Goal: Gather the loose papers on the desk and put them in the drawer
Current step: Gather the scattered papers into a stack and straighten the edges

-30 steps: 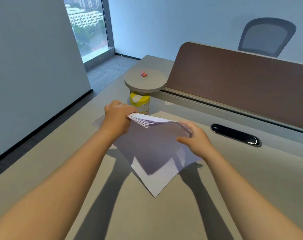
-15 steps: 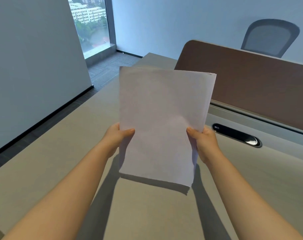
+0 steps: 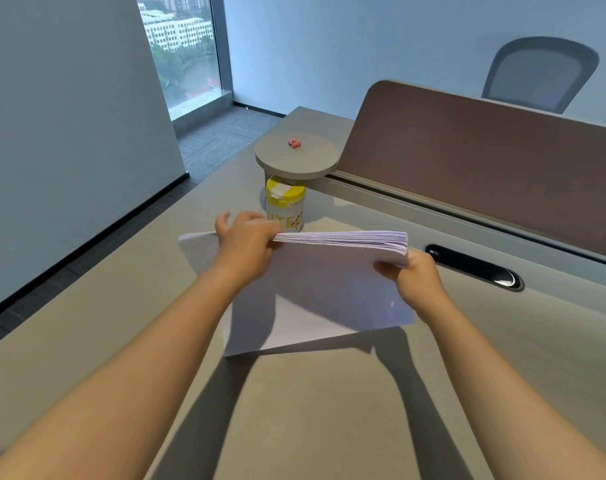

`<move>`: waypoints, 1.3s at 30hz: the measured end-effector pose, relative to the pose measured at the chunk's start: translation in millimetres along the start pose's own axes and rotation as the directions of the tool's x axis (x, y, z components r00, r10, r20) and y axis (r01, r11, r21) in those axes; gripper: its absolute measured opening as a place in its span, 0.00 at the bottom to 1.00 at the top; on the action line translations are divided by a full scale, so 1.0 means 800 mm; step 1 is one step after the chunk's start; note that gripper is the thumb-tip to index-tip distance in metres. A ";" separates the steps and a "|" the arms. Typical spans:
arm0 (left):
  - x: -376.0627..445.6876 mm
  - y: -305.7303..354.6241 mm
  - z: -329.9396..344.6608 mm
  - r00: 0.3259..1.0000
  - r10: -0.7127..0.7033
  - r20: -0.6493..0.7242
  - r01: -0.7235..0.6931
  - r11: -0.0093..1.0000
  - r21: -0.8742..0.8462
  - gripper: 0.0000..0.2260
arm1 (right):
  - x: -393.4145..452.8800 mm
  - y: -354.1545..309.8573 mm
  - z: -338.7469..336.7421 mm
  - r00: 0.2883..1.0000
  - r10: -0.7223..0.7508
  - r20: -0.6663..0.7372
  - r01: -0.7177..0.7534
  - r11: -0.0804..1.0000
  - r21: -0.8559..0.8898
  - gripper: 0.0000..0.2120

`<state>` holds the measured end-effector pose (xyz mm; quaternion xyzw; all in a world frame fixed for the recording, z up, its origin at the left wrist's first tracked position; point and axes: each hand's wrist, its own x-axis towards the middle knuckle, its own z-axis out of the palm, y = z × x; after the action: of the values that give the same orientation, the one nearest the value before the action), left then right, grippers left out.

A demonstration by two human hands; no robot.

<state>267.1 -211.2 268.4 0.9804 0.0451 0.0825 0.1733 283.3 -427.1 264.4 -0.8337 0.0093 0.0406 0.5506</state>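
A stack of white papers (image 3: 332,289) is held just above the grey desk (image 3: 294,410), its top edge squared and tipped away from me. My left hand (image 3: 247,244) pinches the stack's upper left corner, and my right hand (image 3: 414,277) grips its right edge. One loose sheet (image 3: 197,247) lies flat on the desk behind my left hand, poking out to the left. No drawer is in view.
A yellow-lidded canister (image 3: 285,203) stands just beyond the papers, under a round grey shelf (image 3: 296,157) carrying small pink items (image 3: 294,142). A brown divider panel (image 3: 485,157) runs along the back. A black cable grommet (image 3: 474,266) sits right of my right hand.
The stack stood upright facing me half a second ago; now it is lowered and tipped flatter toward the desk, with both hands shifted up to its upper corners.
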 end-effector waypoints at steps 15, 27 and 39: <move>-0.023 -0.050 0.016 0.833 -0.504 0.228 0.375 0.212 -0.902 0.17 | -0.006 0.022 -0.013 0.983 0.131 -0.131 -0.105 0.976 0.191 0.05; -0.030 -0.060 0.041 0.925 -0.374 0.063 0.204 0.351 -0.914 0.20 | -0.023 0.041 -0.003 0.977 0.162 -0.139 -0.120 0.956 0.269 0.15; -0.009 -0.071 0.041 0.935 -0.256 0.244 0.323 0.335 -0.885 0.16 | 0.000 0.061 -0.018 0.963 0.244 -0.115 -0.201 0.934 0.295 0.15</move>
<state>262.6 -169.8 217.3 0.6999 0.1601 0.0317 0.6953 281.3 -459.5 225.7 -0.7415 0.1508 0.0383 0.6527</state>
